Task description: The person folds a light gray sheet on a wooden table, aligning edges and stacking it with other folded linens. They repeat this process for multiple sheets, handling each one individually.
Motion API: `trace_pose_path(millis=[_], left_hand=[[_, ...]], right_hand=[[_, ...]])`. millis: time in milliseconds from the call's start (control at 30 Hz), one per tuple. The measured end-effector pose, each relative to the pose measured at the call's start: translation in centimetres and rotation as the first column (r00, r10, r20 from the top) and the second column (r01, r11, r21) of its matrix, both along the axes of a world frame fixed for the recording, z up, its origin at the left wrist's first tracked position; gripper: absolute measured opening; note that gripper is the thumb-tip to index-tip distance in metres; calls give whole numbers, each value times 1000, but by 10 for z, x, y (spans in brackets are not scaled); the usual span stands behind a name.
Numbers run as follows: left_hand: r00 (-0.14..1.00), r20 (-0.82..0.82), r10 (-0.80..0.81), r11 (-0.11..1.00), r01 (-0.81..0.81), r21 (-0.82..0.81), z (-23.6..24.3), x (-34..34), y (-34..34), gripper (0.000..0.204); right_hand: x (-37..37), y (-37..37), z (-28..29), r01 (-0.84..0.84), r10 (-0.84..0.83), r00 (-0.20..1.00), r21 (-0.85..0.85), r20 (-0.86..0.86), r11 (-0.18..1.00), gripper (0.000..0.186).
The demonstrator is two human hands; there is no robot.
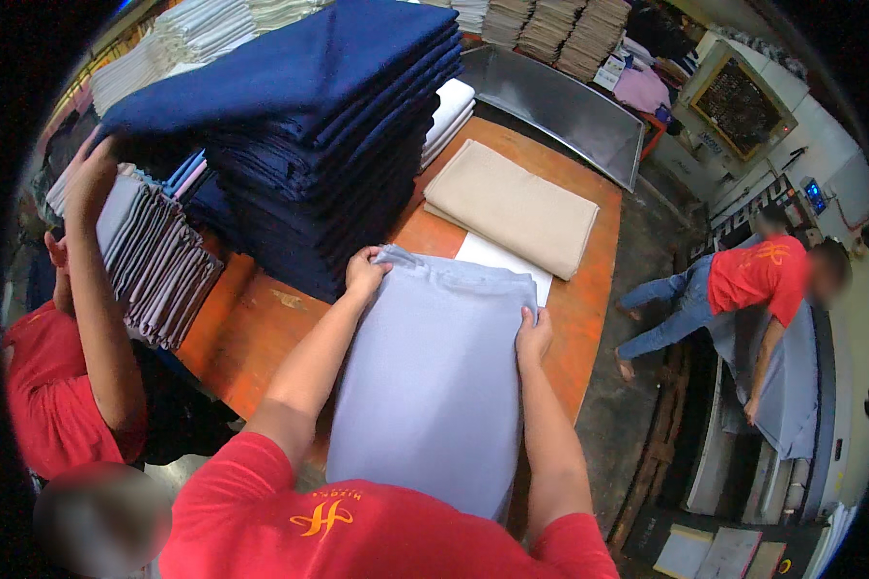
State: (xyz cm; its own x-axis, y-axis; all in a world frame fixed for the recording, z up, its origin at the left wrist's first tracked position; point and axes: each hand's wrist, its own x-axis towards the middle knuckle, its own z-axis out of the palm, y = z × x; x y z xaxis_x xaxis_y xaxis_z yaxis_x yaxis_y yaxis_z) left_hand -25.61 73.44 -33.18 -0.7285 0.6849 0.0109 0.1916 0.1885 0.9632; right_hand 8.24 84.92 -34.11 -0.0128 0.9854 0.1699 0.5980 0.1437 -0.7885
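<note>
My left hand (365,275) is closed on the top left corner of a folded light grey-blue cloth (425,376), and my right hand (534,336) grips its top right edge. The cloth hangs down toward my body over the front of an orange wooden table (577,347). Just left of my left hand stands a tall stack of folded navy fabric (314,203). Beyond the cloth lie a folded beige fabric (507,207) and a white sheet (512,265) beneath it.
A co-worker (68,376) at the left lifts a navy piece. Another worker (755,280) bends over a machine (787,473) at the right. Stacks of grey fabric (150,256) sit on the table; a metal tray (560,111) is behind it.
</note>
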Motion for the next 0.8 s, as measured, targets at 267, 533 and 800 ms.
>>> trace_pose_path(millis=[267, 533, 800], left_hand=[[907, -407, -105, 902, -85, -423, 27, 34, -50, 64], [967, -256, 6, 919, -106, -380, 29, 127, -227, 48], [945, -326, 18, 917, -145, -371, 19, 135, -239, 39]], right_hand=[[3, 14, -16, -41, 47, 994, -66, 98, 997, 33], [9, 4, -2, -118, 123, 991, -109, 47, 987, 38], [-38, 39, 45, -166, 180, 983, 211, -48, 963, 37]])
